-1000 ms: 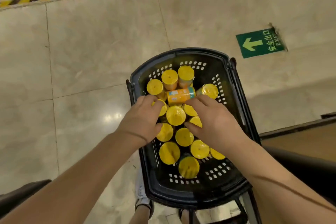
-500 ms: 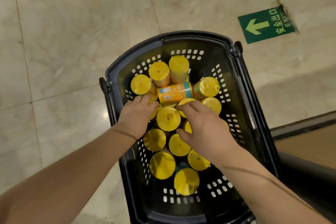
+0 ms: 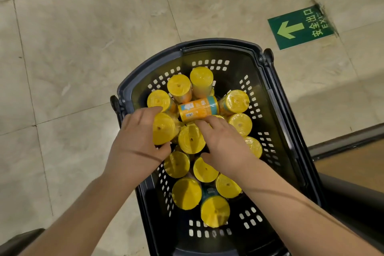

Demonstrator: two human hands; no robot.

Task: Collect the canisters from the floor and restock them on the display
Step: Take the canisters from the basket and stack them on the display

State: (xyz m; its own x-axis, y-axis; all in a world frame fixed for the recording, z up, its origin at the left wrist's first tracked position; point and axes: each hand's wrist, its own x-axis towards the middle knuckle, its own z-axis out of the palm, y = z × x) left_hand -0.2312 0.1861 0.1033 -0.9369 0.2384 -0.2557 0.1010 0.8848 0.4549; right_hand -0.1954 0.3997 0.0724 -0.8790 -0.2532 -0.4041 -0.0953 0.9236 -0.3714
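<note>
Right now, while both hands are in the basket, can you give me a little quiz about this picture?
1. True or false: the basket is empty.
2. What does the left hand grip? A a yellow-topped canister; B a sponge; C nothing.
3. Fill the gap: the orange-labelled canister on top of the pile lies on its ____.
Key: 1 false; 2 A; 3 side.

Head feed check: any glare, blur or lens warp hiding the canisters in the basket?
Head view: sharp, evenly lit, faint sheen on wrapped canisters; wide-angle warp curves floor tile lines; basket walls dark; left hand and right hand cover several lids.
</note>
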